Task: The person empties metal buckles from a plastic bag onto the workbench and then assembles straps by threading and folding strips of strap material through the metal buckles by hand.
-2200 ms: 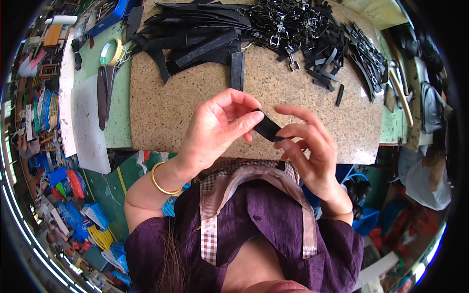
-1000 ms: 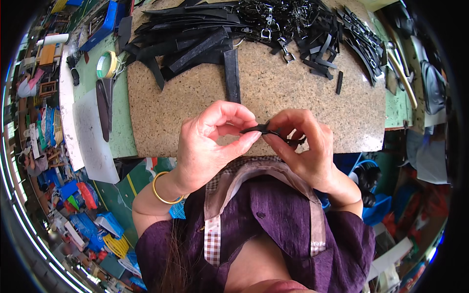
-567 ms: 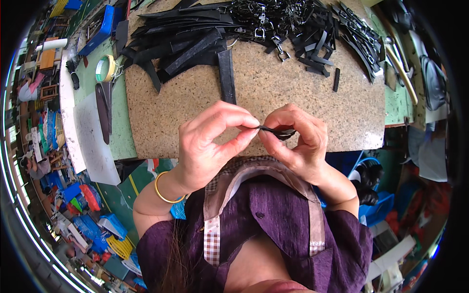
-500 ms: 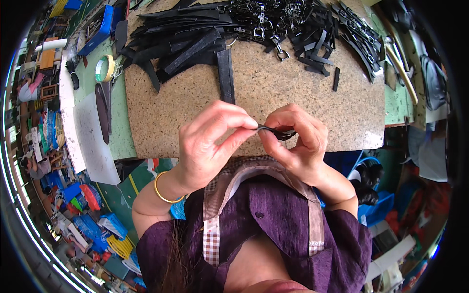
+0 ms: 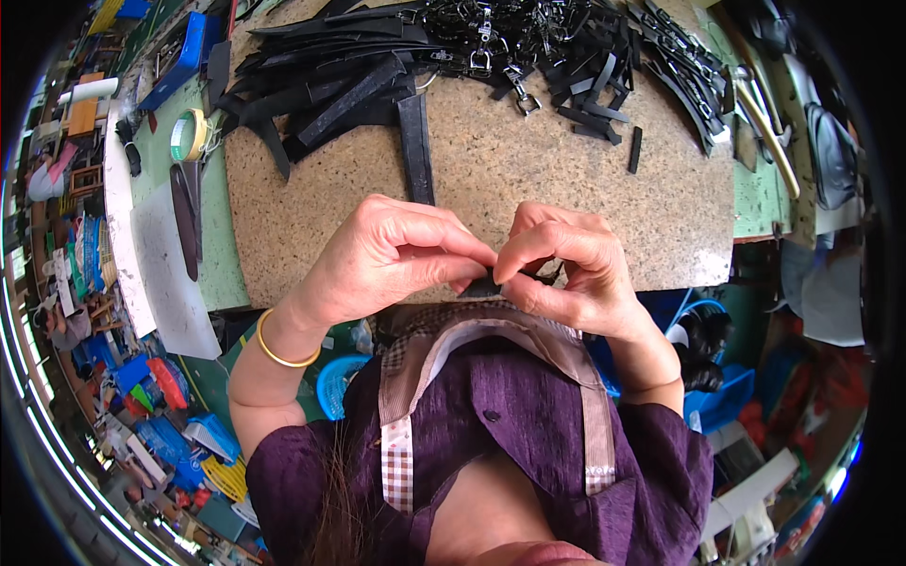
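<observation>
Between my hands is a small black leather-like strip [image 5: 481, 286], just beyond the apron at the near edge of the speckled board. My left hand [image 5: 392, 250] pinches it with thumb and fingertips from the left. My right hand [image 5: 569, 264] has its thumb and index finger closed on the strip's right side, the other fingers curled. A dark part of the piece shows inside the curl of my right hand; its shape is mostly hidden. Beyond my left hand a long black strip [image 5: 415, 146] lies on the board, its near end pointing towards me.
The speckled board [image 5: 321, 217] carries a heap of long black strips [image 5: 330, 90], buckles and metal clasps [image 5: 481, 42], short black pieces [image 5: 595, 94] and buckled straps [image 5: 684, 80]. A tape roll [image 5: 191, 135] and a blue tray [image 5: 179, 58] stand left; a curved wooden handle [image 5: 769, 137] lies right.
My left hand has turned flatter and its fingertips have come against those of my right hand. The strip has tilted, showing a broader face below the fingers. The view has shifted slightly.
</observation>
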Demonstrator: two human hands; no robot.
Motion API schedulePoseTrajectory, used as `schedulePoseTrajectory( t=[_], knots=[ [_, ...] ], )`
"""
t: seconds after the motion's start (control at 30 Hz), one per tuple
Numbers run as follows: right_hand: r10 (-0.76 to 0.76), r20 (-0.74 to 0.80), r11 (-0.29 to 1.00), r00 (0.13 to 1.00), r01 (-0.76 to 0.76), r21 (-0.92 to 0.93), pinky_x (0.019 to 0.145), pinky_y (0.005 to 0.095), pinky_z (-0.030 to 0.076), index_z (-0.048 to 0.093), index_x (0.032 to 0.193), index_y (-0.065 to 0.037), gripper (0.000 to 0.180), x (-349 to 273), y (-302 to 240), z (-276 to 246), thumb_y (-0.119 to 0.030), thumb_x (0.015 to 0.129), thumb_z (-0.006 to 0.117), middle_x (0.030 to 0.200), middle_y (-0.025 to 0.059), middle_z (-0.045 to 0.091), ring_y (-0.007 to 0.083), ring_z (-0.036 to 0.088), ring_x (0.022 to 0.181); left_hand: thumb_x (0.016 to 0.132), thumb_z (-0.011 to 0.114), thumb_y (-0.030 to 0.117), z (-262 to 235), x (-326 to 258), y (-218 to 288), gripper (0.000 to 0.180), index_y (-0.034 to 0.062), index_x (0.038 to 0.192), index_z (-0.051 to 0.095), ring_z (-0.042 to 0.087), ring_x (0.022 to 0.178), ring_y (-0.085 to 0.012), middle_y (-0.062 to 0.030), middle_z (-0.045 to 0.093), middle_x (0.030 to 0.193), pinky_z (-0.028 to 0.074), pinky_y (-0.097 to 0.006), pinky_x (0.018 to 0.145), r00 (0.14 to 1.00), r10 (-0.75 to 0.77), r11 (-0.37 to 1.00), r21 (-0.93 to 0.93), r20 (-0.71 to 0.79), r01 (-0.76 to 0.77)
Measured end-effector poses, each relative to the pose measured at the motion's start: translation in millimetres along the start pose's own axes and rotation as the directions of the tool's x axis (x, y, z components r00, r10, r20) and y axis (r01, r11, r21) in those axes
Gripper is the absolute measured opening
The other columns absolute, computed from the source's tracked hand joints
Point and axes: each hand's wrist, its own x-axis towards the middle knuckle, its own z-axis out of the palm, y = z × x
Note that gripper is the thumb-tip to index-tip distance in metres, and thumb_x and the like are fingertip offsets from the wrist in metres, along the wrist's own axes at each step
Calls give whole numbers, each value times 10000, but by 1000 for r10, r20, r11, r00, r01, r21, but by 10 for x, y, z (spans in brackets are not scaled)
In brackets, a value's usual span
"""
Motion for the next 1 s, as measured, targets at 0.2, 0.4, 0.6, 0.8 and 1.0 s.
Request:
schedulePoseTrajectory(
  t=[0.2, 0.4, 0.6, 0.8, 1.0],
  knots=[
    [442, 62, 861, 895, -443, 249, 628, 227, 500, 648, 877, -23, 85, -89, -131, -10, -48, 802, 679, 789, 21, 631, 97, 613, 734, 779, 659, -49, 7, 21, 87, 91, -46, 867, 683, 651, 670, -137, -99, 667, 755, 530, -226, 624, 985, -171, 982, -80, 36, 174],
    [395, 80, 918, 915, -395, -11, 667, 256, 519, 665, 917, -5, 94, -155, -90, -134, -25, 829, 639, 824, 74, 675, 140, 654, 750, 773, 648, -69, 39, 10, 87, 110, -36, 869, 690, 650, 675, -113, -80, 667, 751, 538, -213, 626, 962, -265, 963, -75, -72, 259],
    [288, 20, 921, 958, -271, -281, 644, 286, 518, 663, 883, -14, 103, -189, -108, -89, -9, 780, 663, 802, 102, 669, 206, 663, 724, 776, 664, -44, -18, -5, 74, 91, -29, 862, 689, 639, 668, -94, -54, 660, 740, 535, -202, 639, 964, -228, 970, 53, -139, 237],
    [34, 115, 943, 993, 6, -332, 646, 307, 524, 645, 924, -62, 223, -33, -235, -33, -20, 708, 685, 910, 77, 648, 227, 644, 782, 772, 675, -3, -27, 60, 109, 87, -23, 856, 680, 609, 664, -68, -39, 651, 733, 514, -203, 610, 962, -271, 960, 67, -38, 273],
    [-207, 133, 626, 969, 236, -744, 499, 279, 494, 593, 920, -53, 305, -65, -243, -58, -60, 623, 660, 864, 44, 594, 179, 596, 680, 731, 695, -1, -7, 247, 294, 97, -18, 823, 669, 621, 636, -109, -51, 636, 700, 501, -221, 577, 996, 92, 914, 399, -22, -76]
  ],
)
